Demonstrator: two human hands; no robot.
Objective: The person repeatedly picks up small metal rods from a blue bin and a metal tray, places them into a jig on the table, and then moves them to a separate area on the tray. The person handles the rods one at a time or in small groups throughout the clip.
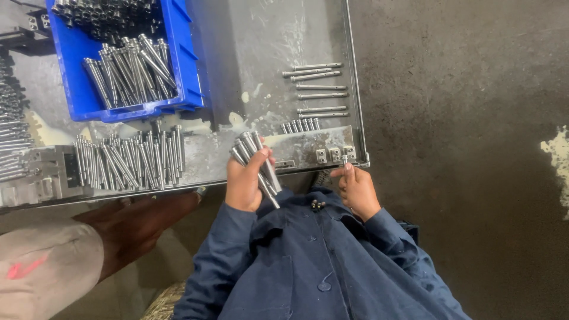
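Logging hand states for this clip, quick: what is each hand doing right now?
Left hand: closed around a bundle of metal pins.
Right hand: fingers pinched on one small metal piece at the table edge.

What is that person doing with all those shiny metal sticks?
A person in a blue jacket sits at a metal table. Their left hand holds a bundle of metal pins in a tight grip. Their right hand pinches one small metal piece near the table's edge. More pins lie in a neat row on the table, in a loose pile, and in a blue bin. Another person's arm rests nearby.
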